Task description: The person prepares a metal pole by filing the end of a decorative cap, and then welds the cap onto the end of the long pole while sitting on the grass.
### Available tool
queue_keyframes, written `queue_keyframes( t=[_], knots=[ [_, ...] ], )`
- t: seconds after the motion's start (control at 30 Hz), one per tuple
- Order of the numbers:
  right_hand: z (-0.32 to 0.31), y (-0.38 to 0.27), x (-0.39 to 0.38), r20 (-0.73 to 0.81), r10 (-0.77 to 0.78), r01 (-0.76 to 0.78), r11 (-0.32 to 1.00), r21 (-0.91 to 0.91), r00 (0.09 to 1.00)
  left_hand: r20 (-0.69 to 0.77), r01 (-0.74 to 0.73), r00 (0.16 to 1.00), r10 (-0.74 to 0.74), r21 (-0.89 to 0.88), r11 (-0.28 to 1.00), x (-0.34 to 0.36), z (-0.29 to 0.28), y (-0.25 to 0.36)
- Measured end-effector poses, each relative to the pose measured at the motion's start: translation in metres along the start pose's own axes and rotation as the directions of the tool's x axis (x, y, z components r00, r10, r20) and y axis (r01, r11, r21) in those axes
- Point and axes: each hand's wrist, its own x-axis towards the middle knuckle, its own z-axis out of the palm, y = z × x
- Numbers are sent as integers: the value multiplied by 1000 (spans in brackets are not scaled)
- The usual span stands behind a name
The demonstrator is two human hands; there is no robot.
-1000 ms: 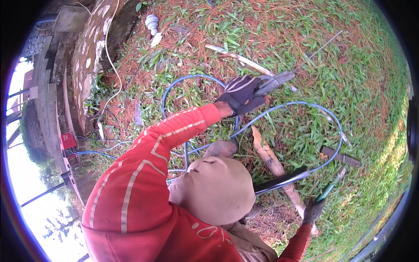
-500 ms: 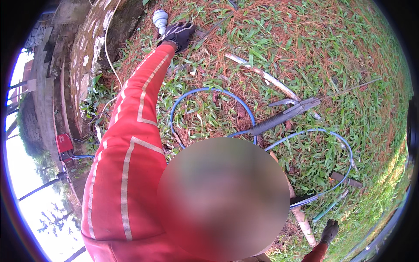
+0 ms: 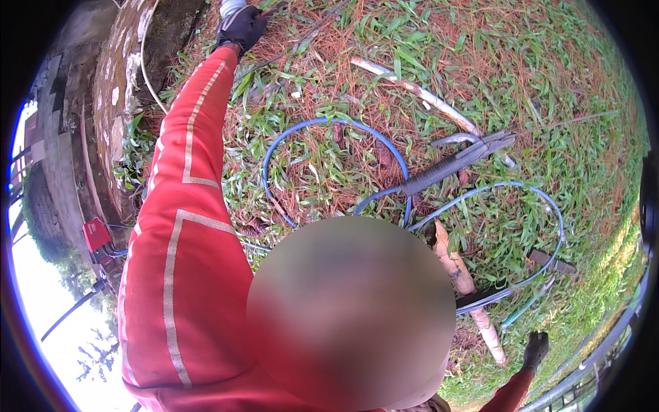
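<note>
My left hand [image 3: 241, 27], in a dark glove below a red sleeve, reaches to the top left, against a pale ribbed object [image 3: 232, 7] that it partly covers; its grip is unclear. A welding electrode holder [image 3: 439, 168], with ribbed black handle and thin rod, lies on the grass beside a whitish pipe [image 3: 419, 96] and looped blue cables [image 3: 322, 122]. At lower right, my gloved right hand [image 3: 536, 349] is low over the grass, its fingers too small to read. A green tool [image 3: 518, 312] lies near it, apart. A blurred oval hides the lower middle.
A mossy stone edge [image 3: 110, 93] with a white cable [image 3: 144, 62] runs along the upper left. A red machine [image 3: 96, 235] with cables stands at the left. A pale log [image 3: 456, 271] and a dark metal piece [image 3: 556, 264] lie on the right side.
My left hand has left the electrode holder, now lying down, and moved up-left onto the ribbed object. My right hand has come away from the green tool.
</note>
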Motion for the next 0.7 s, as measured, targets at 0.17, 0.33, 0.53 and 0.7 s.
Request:
queue_keyframes(
  t=[0.17,0.33,0.53,0.7],
  knots=[
    [19,-17,13,16,-130,131,988,-83,991,0,122,993,-122,-99,988,21,31,-105],
    [-6,21,-9,-85,-27,15,989,-145,996,152,180,973,-176,-12,984,42,53,-55],
    [18,17,-22,-75,21,-26,997,-74,997,155,143,976,-156,91,986,34,46,-38],
    [36,15,-39,-62,75,-80,993,-86,995,155,123,978,-143,128,984,26,43,-24]
  ],
)
